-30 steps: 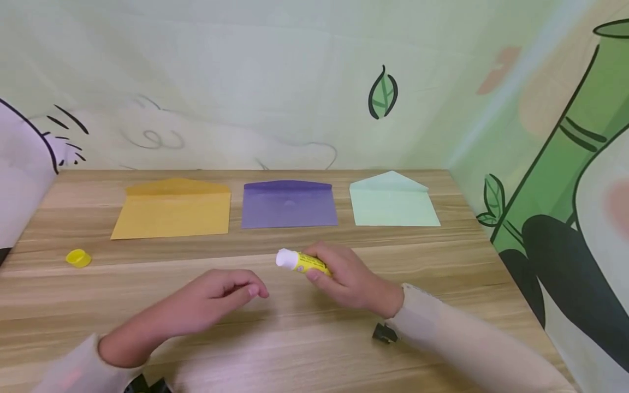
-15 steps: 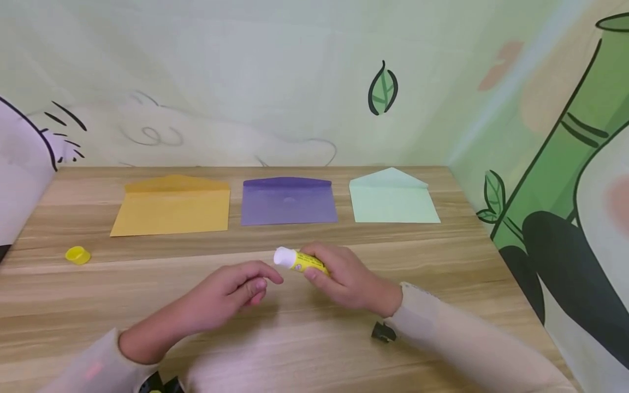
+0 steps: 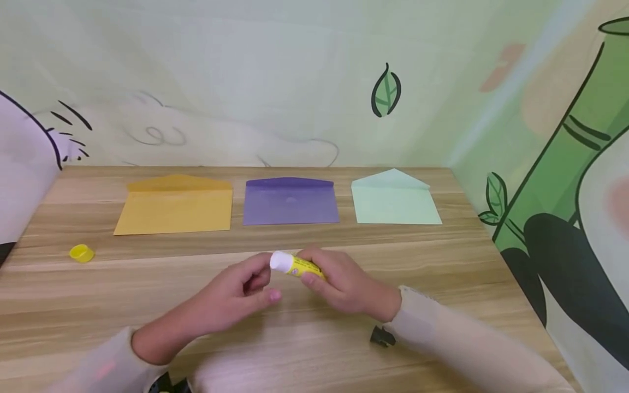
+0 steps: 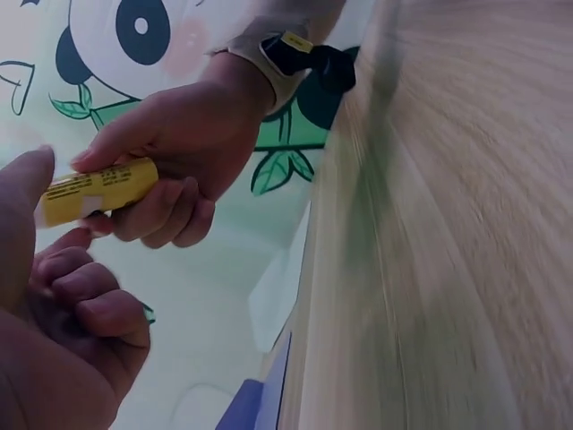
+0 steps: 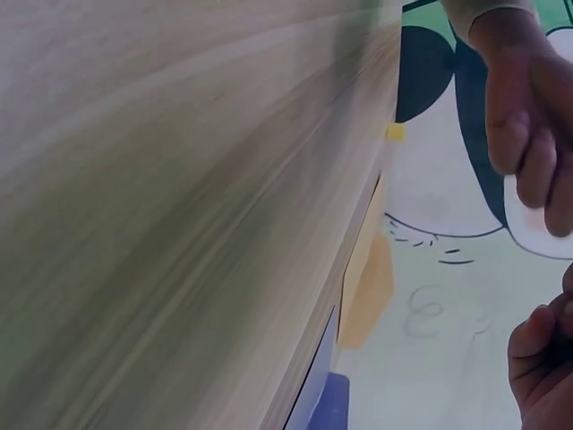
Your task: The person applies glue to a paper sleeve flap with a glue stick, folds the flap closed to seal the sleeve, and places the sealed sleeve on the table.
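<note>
My right hand (image 3: pixel 346 281) grips a glue stick (image 3: pixel 307 267) by its yellow barrel, thumb in front and fingers behind. Its uncapped white end points left. Close beside that end is my left hand (image 3: pixel 233 297), its index fingertip near or against the white part; actual contact is hard to tell. The left thumb (image 4: pixel 20 210) stands out apart from the curled lower fingers, and it overlaps the white end in the left wrist view. A yellow cap (image 3: pixel 81 253) lies on the table at the left. The right wrist view shows only parts of both hands.
Along the back of the wooden table (image 3: pixel 162 278) lie a yellow-orange envelope (image 3: pixel 174 210), a purple envelope (image 3: pixel 291 207) and a mint-green envelope (image 3: pixel 397 204), flaps raised toward the wall. A printed fabric wall (image 3: pixel 221 82) closes off the back and sides.
My left hand has moved right and slightly up to the glue stick's white end, and its thumb has spread away from the fingers. The right hand has shifted slightly left with the glue stick.
</note>
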{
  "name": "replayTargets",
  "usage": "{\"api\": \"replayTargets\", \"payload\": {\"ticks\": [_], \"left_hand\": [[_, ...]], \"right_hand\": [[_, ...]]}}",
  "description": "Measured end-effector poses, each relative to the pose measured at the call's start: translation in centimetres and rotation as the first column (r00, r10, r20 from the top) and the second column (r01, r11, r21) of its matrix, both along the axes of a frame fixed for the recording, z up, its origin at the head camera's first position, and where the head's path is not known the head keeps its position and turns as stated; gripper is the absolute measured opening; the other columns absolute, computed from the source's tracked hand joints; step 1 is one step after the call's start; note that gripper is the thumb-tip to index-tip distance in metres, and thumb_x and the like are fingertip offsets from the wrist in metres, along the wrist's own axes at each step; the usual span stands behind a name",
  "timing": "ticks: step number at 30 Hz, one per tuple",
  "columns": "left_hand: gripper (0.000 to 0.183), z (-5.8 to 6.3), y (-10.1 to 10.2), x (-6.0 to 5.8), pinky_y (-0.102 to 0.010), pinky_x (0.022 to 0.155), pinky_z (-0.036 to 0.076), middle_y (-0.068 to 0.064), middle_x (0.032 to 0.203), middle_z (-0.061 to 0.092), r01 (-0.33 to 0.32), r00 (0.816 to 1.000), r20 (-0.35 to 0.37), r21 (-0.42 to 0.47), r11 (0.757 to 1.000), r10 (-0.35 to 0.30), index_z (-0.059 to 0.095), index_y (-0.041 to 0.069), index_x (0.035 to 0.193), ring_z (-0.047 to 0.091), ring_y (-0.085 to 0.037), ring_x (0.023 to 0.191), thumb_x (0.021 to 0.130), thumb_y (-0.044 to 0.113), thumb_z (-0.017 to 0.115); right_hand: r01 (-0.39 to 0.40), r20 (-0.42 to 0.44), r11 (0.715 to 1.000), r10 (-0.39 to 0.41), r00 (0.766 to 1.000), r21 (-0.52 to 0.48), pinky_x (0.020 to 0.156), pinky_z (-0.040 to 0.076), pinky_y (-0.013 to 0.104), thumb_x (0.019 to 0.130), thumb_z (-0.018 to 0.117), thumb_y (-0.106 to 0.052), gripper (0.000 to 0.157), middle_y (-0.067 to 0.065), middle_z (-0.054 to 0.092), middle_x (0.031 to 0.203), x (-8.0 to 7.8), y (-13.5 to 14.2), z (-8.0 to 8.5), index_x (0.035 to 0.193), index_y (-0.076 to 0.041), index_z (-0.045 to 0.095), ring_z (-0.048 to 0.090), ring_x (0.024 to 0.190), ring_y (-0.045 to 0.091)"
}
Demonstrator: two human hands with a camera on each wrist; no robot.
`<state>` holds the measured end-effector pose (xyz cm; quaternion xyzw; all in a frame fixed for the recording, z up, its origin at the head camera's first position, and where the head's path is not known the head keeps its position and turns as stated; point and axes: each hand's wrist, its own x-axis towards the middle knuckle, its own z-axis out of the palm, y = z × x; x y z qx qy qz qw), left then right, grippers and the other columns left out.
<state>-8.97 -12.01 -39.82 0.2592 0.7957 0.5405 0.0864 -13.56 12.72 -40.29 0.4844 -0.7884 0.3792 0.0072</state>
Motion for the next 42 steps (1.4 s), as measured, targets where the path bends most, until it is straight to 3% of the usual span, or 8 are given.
{"api": "replayTargets", "payload": {"ticks": [2, 6, 10, 13, 19, 27, 36, 42], "left_hand": [[0.02, 0.0, 0.3, -0.1, -0.023, 0.051, 0.034, 0.004, 0.071, 0.04, -0.008, 1.0, 0.021, 0.089, 0.996, 0.006, 0.061, 0.013, 0.109, 0.034, -0.005, 0.06, 0.093, 0.018, 0.072], [0.038, 0.0, 0.7, 0.0, -0.02, 0.06, 0.049, -0.004, 0.091, 0.065, -0.015, 0.994, 0.104, 0.25, 0.968, -0.011, 0.063, 0.006, 0.129, 0.057, -0.003, 0.074, 0.092, 0.01, 0.072], [0.036, 0.1, 0.9, 0.1, -0.025, 0.07, 0.058, -0.013, 0.107, 0.072, -0.01, 0.994, 0.105, 0.335, 0.942, -0.026, 0.065, -0.001, 0.125, 0.07, -0.008, 0.089, 0.091, 0.006, 0.073], [0.033, 0.2, 0.9, 0.3, -0.022, 0.059, 0.055, -0.009, 0.094, 0.074, -0.045, 0.999, 0.027, 0.344, 0.938, 0.038, 0.068, -0.003, 0.12, 0.066, -0.003, 0.076, 0.088, 0.004, 0.075], [0.032, 0.6, 0.6, 0.4, -0.021, 0.041, 0.033, 0.006, 0.073, 0.062, -0.129, 0.986, -0.059, 0.333, 0.934, 0.158, 0.071, -0.002, 0.116, 0.038, 0.002, 0.054, 0.084, -0.003, 0.077], [0.03, 0.4, 0.6, 0.2, -0.021, 0.04, 0.034, 0.005, 0.076, 0.067, -0.127, 0.978, -0.107, 0.366, 0.922, 0.177, 0.073, -0.002, 0.11, 0.04, 0.002, 0.054, 0.081, -0.008, 0.077], [0.03, 0.2, 0.5, 0.5, -0.02, 0.045, 0.042, 0.003, 0.083, 0.073, 0.026, 0.989, -0.139, 0.445, 0.895, 0.04, 0.069, -0.004, 0.114, 0.051, 0.003, 0.062, 0.084, -0.011, 0.072], [0.029, 0.0, 0.7, 0.5, -0.026, 0.04, 0.03, -0.004, 0.059, 0.051, 0.056, 0.983, -0.183, 0.448, 0.892, 0.031, 0.067, -0.006, 0.112, 0.034, -0.007, 0.051, 0.085, -0.01, 0.072]], "right_hand": [[-0.018, 0.003, 1.0, 0.018, 1.0, -0.005, 0.065, 0.045, 0.019, 0.108, 0.03, -0.047, 0.051, -0.001, 0.057, 0.084, 0.1, -0.2, 0.1, 0.117, -0.004, 0.057, 0.048, 0.071, 0.006], [-0.06, 0.007, 0.998, 0.06, 0.998, -0.004, 0.066, 0.045, 0.017, 0.108, 0.03, -0.047, 0.052, -0.001, 0.058, 0.086, 0.4, -0.5, 0.3, 0.12, -0.003, 0.056, 0.05, 0.073, 0.006], [-0.087, 0.026, 0.996, 0.087, 0.996, -0.006, 0.068, 0.046, 0.016, 0.107, 0.034, -0.048, 0.052, 0.001, 0.059, 0.089, 0.7, -0.6, 0.6, 0.122, -0.003, 0.056, 0.052, 0.074, 0.006], [-0.079, 0.08, 0.997, 0.081, 0.994, -0.027, 0.071, 0.049, 0.019, 0.106, 0.044, -0.043, 0.044, 0.003, 0.061, 0.096, 0.9, -0.6, 0.7, 0.127, -0.004, 0.053, 0.054, 0.079, 0.008], [0.035, 0.212, 0.985, 0.002, 0.977, -0.169, 0.083, 0.056, 0.029, 0.091, 0.071, -0.003, 0.036, 0.01, 0.065, 0.108, 1.2, -0.4, 0.5, 0.122, -0.003, 0.051, 0.059, 0.091, 0.014], [0.039, 0.098, 0.971, -0.016, 0.995, -0.237, 0.075, 0.057, 0.027, 0.087, 0.077, -0.01, 0.032, 0.008, 0.072, 0.103, 1.0, -0.2, 0.6, 0.115, -0.003, 0.065, 0.064, 0.084, 0.012], [-0.096, 0.124, 0.979, 0.119, 0.985, -0.18, 0.071, 0.055, 0.025, 0.098, 0.057, -0.038, 0.039, 0.002, 0.07, 0.089, 0.6, -0.1, 0.7, 0.115, -0.004, 0.066, 0.06, 0.078, 0.008], [-0.177, 0.312, 0.981, 0.195, 0.93, -0.084, 0.064, 0.046, 0.023, 0.101, 0.035, -0.054, 0.057, 0.0, 0.055, 0.078, 0.7, -0.3, 0.8, 0.114, -0.007, 0.063, 0.049, 0.071, 0.005]]}}
